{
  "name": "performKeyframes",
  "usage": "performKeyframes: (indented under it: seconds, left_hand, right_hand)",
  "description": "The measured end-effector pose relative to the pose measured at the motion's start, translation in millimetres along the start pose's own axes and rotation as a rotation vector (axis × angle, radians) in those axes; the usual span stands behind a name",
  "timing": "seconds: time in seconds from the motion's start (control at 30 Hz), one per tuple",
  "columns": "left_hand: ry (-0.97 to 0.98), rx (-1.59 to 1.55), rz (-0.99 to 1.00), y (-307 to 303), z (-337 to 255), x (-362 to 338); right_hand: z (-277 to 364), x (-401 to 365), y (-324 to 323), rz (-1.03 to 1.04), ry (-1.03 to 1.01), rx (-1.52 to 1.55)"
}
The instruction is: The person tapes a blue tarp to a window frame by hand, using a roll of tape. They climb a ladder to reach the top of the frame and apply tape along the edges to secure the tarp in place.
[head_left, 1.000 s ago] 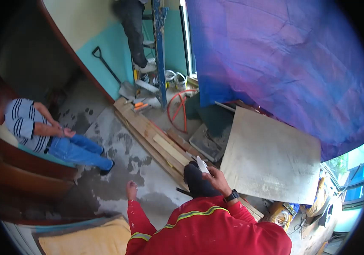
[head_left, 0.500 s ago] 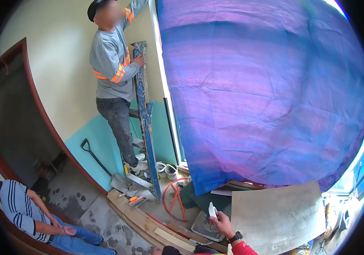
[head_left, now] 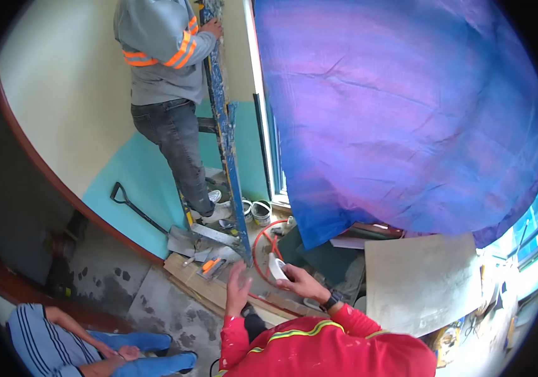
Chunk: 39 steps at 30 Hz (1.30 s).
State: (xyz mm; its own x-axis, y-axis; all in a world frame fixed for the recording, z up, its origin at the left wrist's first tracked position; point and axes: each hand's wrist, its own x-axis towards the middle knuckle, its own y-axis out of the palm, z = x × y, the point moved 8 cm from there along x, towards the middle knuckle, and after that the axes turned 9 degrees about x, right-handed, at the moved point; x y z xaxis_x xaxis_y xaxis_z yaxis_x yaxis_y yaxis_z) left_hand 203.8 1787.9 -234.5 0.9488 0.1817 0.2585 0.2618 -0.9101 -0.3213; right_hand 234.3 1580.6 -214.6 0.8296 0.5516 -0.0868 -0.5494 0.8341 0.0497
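Note:
My right hand (head_left: 305, 284), with a dark watch on its wrist, grips a white roll of tape (head_left: 275, 264) by its edge. The roll is held tilted, and its ring shape faces partly towards me. To the left of it, my left hand (head_left: 238, 290) is raised with its fingers stretched out and nothing in it. A gap lies between that hand and the tape. Both my arms wear red sleeves. Below and beyond the hands, long wooden boards (head_left: 209, 289) lie on the floor, with an orange-handled trowel (head_left: 209, 267) on them.
A person (head_left: 162, 69) in a grey top stands on a blue ladder (head_left: 226, 125). Another person (head_left: 49, 342) in a striped shirt is at lower left. A blue tarp (head_left: 407, 113) hangs ahead. A shovel (head_left: 140, 210), buckets (head_left: 260, 212), red hose (head_left: 258, 248) and large panel (head_left: 423, 283) stand nearby.
My view has tipped downward. My left hand has come up into view beside the tape. My right hand has moved left and nearer my body, still holding the roll.

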Motion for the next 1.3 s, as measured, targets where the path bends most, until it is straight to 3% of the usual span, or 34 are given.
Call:
performKeyframes:
  seconds: [0.1, 0.17, 0.23, 0.27, 0.3, 0.4, 0.47, 0.6, 0.7, 0.77, 0.9, 1.0, 1.07, 1.13, 1.2, 1.27, 1.3]
  left_hand:
    - [0.155, 0.167, 0.015, -51.4, -41.7, 71.4]
    - [0.048, 0.08, 0.015, -85.1, -1.7, 103.3]
    - [-0.054, -0.004, 0.002, -108.6, 41.9, 127.6]
    - [-0.079, 0.0, 0.017, -116.1, 57.9, 141.6]
    - [-0.105, 0.006, 0.036, -120.6, 72.0, 151.9]
    - [-0.077, -0.038, 0.069, -106.2, 89.5, 199.5]
    - [-0.009, -0.015, 0.117, -87.0, 76.2, 244.7]
    - [0.259, 0.202, 0.042, -46.8, 20.4, 383.4]
    - [0.502, 0.402, -0.205, -15.2, 11.3, 498.3]
    - [0.433, 0.597, -0.454, -5.8, -2.1, 564.4]
    - [0.262, 0.601, -0.644, 11.4, 2.0, 652.6]
    - [0.06, 0.62, -0.861, 18.0, 12.8, 658.5]
    - [0.118, 0.643, -0.935, 17.1, 18.4, 665.4]
    - [0.126, 0.682, -1.005, 21.6, 24.6, 657.9]
    - [0.133, 0.743, -1.059, 21.4, 17.3, 655.3]
    - [0.1, 0.69, -1.039, 20.0, 16.6, 655.9]
    - [0.11, 0.678, -1.045, 20.3, 14.7, 655.1]
  right_hand:
    - [26.7, 77.8, 54.3, 0.066, -0.02, 0.267]
    - [26.2, 117.8, 71.6, -0.011, -0.021, 0.39]
    - [29.3, 137.7, 74.8, -0.147, 0.038, 0.717]
    - [33.2, 150.3, 72.1, -0.213, 0.055, 0.878]
    - [25.5, 162.1, 66.8, -0.097, 0.027, 1.072]
    - [67.3, 174.4, 36.4, -0.26, -0.109, 1.483]
    - [76.7, 190.2, -3.7, -0.31, -0.213, 1.48]
    - [172.9, 238.8, -93.5, -0.063, -0.669, 1.202]
    - [260.9, 277.7, -165.7, -0.284, -0.747, 0.78]
    - [347.5, 309.1, -211.8, -0.413, -0.902, 0.298]
    - [487.0, 396.7, -295.9, -0.553, -1.146, -0.409]
    - [575.4, 481.9, -347.5, -0.791, -1.497, -1.035]
    - [618.3, 536.0, -364.9, -0.943, -1.612, -1.399]
    - [659.5, 566.4, -369.9, -0.849, -1.457, -1.499]
    - [709.3, 620.7, -396.6, -0.93, -1.448, -1.405]
    - [746.2, 639.6, -404.8, -1.074, -1.47, -1.526]
    - [763.0, 643.6, -407.0, -1.029, -1.383, -1.546]
